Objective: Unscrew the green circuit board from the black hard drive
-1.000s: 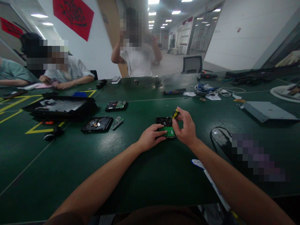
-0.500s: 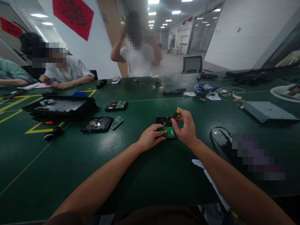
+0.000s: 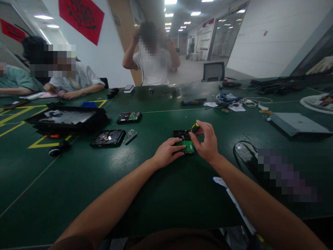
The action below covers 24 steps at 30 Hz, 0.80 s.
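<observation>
A hard drive (image 3: 180, 134) lies on the green table in front of me, its green circuit board (image 3: 189, 147) facing up on the near half. My left hand (image 3: 169, 151) rests over its left side, fingers stretched across the board's edge and thumb along the near end. In my right hand (image 3: 206, 141) is a screwdriver (image 3: 195, 128) with a yellow and dark handle, pinched between thumb and fingers at the drive's right side. The handle leans up to the right; its tip is too small to make out.
Left of the drive lie an opened hard drive (image 3: 108, 138), a loose circuit board (image 3: 130, 136) and another drive (image 3: 129, 117). Further left is a black tray (image 3: 69, 118). A grey metal box (image 3: 299, 124) and tangled cables (image 3: 229, 98) lie to the right. People sit across the table.
The screwdriver handle has turned in my right fingers, and more of its yellow shows. My right fingers shifted slightly, while my left hand and the drive stayed in place.
</observation>
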Motion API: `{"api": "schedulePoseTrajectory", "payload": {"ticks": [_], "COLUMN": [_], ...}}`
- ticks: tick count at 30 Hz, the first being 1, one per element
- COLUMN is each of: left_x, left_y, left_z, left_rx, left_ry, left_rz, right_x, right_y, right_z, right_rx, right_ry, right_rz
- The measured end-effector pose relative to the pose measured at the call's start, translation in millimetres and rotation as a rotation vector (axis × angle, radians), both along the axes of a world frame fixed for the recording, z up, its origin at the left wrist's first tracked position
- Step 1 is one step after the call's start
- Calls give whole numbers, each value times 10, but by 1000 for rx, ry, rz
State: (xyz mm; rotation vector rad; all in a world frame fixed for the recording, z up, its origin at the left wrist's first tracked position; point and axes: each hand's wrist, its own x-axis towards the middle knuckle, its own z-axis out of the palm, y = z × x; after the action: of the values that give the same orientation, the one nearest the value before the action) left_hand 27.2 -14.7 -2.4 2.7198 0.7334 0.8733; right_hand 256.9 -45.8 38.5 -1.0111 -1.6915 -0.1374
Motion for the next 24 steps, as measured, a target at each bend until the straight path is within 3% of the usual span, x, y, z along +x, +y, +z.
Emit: {"api": "schedulePoseTrajectory", "payload": {"ticks": [24], "left_x": [-4], "left_y": [19], "left_z": [-31], "left_rx": [13], "left_ry": [-1], "left_rz": [2], "right_x": [1], "right_y": [17], "right_z": [-11], "right_rx": [-5], "right_ry": [-20], "right_rz": [10]}}
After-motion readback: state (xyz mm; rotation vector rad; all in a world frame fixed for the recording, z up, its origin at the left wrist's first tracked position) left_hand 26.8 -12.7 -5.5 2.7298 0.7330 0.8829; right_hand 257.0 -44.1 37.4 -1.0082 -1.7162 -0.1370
